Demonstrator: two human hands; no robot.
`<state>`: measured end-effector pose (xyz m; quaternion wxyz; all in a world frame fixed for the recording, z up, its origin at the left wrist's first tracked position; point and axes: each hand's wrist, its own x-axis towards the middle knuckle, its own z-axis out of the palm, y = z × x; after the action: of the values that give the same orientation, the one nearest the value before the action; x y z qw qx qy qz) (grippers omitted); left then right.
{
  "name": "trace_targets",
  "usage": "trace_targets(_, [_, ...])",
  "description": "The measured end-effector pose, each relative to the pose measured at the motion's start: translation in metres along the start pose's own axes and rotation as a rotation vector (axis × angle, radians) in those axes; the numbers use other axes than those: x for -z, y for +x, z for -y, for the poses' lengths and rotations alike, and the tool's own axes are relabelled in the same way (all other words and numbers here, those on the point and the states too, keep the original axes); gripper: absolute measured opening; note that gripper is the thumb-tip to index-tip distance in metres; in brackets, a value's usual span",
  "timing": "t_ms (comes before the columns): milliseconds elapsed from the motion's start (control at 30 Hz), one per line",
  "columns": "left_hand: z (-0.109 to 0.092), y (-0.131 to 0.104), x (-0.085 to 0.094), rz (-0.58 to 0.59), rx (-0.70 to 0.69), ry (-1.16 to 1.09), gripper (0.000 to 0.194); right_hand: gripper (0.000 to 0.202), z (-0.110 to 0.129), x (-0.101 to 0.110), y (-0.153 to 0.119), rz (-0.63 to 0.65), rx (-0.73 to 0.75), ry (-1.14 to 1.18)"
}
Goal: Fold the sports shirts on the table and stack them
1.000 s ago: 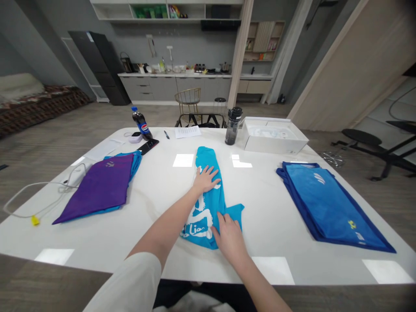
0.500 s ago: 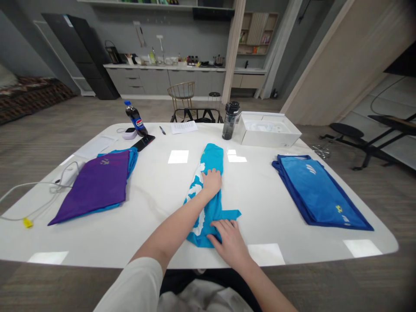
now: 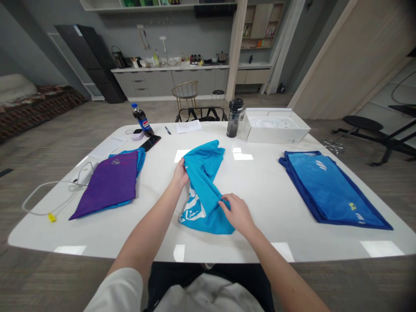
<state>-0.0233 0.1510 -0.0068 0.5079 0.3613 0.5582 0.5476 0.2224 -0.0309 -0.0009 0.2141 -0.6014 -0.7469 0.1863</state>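
Note:
A turquoise garment [image 3: 208, 190] with white lettering and print lies partly folded and rumpled in the middle of the table. At its upper left edge, my left hand [image 3: 180, 172] is closed on the cloth, fingers partly behind it. My right hand [image 3: 237, 211] pinches the garment's right side, lower down, between thumb and fingers. Whether it is a shirt or another piece of clothing I cannot tell.
On the left lies a purple folded garment [image 3: 110, 182] over blue cloth, beside a white cable [image 3: 35, 190]. Folded blue garments [image 3: 328, 186] lie right. Behind stand a cola bottle [image 3: 142, 119], phone [image 3: 151, 143], dark drink bottle [image 3: 234, 119] and white box [image 3: 276, 130].
My left hand has moved left and now grips the garment's upper left edge. My right hand has shifted up and right, pinching cloth. The garment has been turned and its upper part spread leftward.

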Motion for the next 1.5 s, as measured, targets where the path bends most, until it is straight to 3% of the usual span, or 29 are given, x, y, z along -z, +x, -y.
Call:
trace_targets(100, [0.002,-0.006,0.042,-0.266,-0.062,0.165,0.025,0.025,-0.009,-0.001,0.039,0.066,-0.047,-0.001])
trace_targets(167, [0.003,-0.016,0.056,-0.364,-0.166,0.303,0.026,0.025,-0.014,-0.005,0.066,0.081,-0.087,-0.013])
trace_targets(233, [0.005,-0.025,0.053,-0.229,-0.352,0.594,0.035,0.027,-0.014,-0.011,0.091,0.08,-0.112,-0.036])
trace_targets(333, [0.012,-0.032,0.025,0.245,-0.598,1.127,0.046,0.029,-0.006,-0.021,0.117,0.081,-0.089,-0.061])
trace_targets(367, [0.015,-0.031,0.014,0.313,-0.609,1.18,0.047,0.028,-0.003,-0.025,0.121,0.085,-0.075,-0.062])
trace_targets(400, [0.017,-0.028,0.003,0.34,-0.602,1.202,0.045,0.028,0.0,-0.029,0.123,0.086,-0.061,-0.061])
trace_targets(500, [0.023,-0.015,-0.019,0.275,-0.546,1.175,0.026,0.026,0.002,-0.037,0.12,0.086,-0.03,-0.044])
trace_targets(567, [0.021,-0.003,-0.021,0.159,-0.489,1.02,0.021,0.025,-0.001,-0.039,0.115,0.092,-0.024,-0.035])
trace_targets(633, [0.013,0.01,-0.012,-0.047,-0.384,0.664,0.019,0.024,-0.005,-0.038,0.114,0.093,-0.036,-0.035])
trace_targets(733, [-0.008,0.03,0.025,-0.319,-0.194,0.023,0.017,0.027,-0.007,-0.035,0.124,0.082,-0.064,-0.037])
trace_targets(800, [-0.022,0.038,0.062,-0.434,-0.146,-0.202,0.015,0.029,-0.001,-0.036,0.138,0.085,-0.066,-0.036])
trace_targets(900, [-0.032,0.031,0.114,-0.737,-0.179,-0.084,0.014,0.03,0.019,-0.044,0.164,0.103,-0.024,-0.043])
trace_targets(967, [-0.029,0.015,0.132,-0.886,-0.296,0.163,0.027,0.031,0.037,-0.054,0.181,0.104,0.02,-0.06])
trace_targets(1000, [-0.025,0.005,0.135,-0.868,-0.384,0.323,0.033,0.032,0.047,-0.06,0.189,0.102,0.042,-0.068])
trace_targets(1033, [-0.021,-0.004,0.133,-0.772,-0.473,0.506,0.036,0.034,0.057,-0.067,0.197,0.101,0.058,-0.077])
trace_targets(1100, [-0.01,-0.015,0.12,-0.415,-0.563,0.875,0.036,0.039,0.075,-0.081,0.211,0.104,0.07,-0.096])
trace_targets(1167, [-0.002,-0.014,0.105,-0.107,-0.495,1.093,0.038,0.043,0.09,-0.095,0.222,0.129,0.06,-0.117])
trace_targets(1200, [0.001,-0.01,0.099,-0.033,-0.44,1.162,0.04,0.044,0.097,-0.101,0.226,0.143,0.048,-0.129])
trace_targets(1300, [0.007,0.008,0.092,-0.007,-0.314,1.278,0.044,0.046,0.111,-0.115,0.233,0.154,-0.001,-0.17])
trace_targets(1500, [0.024,0.026,0.098,-0.028,-0.303,1.394,0.047,0.062,0.125,-0.12,0.245,0.141,-0.105,-0.213])
